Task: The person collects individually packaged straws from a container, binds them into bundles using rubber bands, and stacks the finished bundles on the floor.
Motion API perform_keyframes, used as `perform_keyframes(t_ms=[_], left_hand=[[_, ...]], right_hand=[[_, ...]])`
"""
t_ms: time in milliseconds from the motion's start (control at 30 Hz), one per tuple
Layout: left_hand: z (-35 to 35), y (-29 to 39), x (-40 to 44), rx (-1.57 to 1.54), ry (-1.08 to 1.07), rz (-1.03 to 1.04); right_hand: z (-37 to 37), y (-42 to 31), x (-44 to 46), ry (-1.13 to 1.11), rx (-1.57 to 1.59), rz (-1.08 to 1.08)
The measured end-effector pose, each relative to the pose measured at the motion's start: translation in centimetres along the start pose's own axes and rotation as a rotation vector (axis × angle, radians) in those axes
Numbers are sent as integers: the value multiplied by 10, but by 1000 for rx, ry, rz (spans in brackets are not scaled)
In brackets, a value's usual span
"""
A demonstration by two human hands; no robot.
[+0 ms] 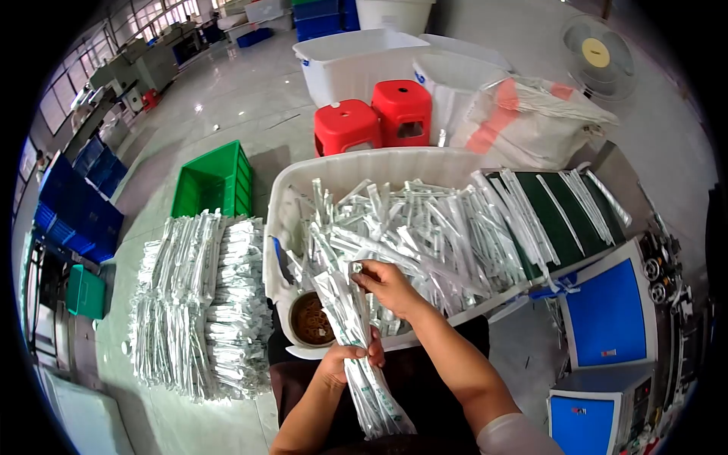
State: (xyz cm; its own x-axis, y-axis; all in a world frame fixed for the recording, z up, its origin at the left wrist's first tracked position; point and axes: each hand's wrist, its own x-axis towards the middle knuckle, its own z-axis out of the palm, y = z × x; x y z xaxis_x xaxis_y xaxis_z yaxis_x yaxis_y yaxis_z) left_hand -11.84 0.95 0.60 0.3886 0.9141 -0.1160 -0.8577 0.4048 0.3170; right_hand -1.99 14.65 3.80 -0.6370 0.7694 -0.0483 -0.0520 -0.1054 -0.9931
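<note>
My left hand [353, 358] is wrapped round a bundle of long, thin clear-and-white wrapped packets [371, 398], held upright over my lap. At the top of that bundle my right hand [390, 288] is closed in a pinch on the end of one thin packet [355, 270]. Just beyond both hands stands a large white tub [284, 186], heaped with loose packets [409, 235] of the same sort. A round bowl [311, 318] of brown rings that look like rubber bands sits in the tub's near left corner.
Bundled packets [178, 303] are stacked on the floor to the left, by a green crate [216, 182]. A dark green conveyor belt [565, 220] with several packets meets the tub's right side. Two red stools [347, 125], white bins [356, 64] and a woven sack [531, 121] stand behind.
</note>
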Motion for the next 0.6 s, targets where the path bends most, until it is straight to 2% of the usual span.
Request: perform_keyframes(t_ms=[133,200,267,333,400,467,500,533,600], left_hand=[[-5,-1,5,-85,-81,-58],[-6,-4,9,-119,-98,-73],[-8,-6,14,-145,-92,-96],[-10,-8,17,-147,-60,-118],[-8,-10,13,-123,-31,-115],[-7,-5,7,-124,19,-56],[-8,-2,3,-120,45,-35],[-9,0,0,-115,72,-14],[-10,3,-1,-128,50,4]], right_hand=[[-6,-4,7,89,146,43],[-8,1,9,160,196,-10],[-13,3,13,192,170,-2],[-21,3,17,428,-113,-25],[-62,16,34,610,-9,-24],[-103,54,48,729,-392,-14],[-115,76,48,683,-684,-153],[-114,78,45,685,-688,-155],[-111,83,39,542,-1373,244]])
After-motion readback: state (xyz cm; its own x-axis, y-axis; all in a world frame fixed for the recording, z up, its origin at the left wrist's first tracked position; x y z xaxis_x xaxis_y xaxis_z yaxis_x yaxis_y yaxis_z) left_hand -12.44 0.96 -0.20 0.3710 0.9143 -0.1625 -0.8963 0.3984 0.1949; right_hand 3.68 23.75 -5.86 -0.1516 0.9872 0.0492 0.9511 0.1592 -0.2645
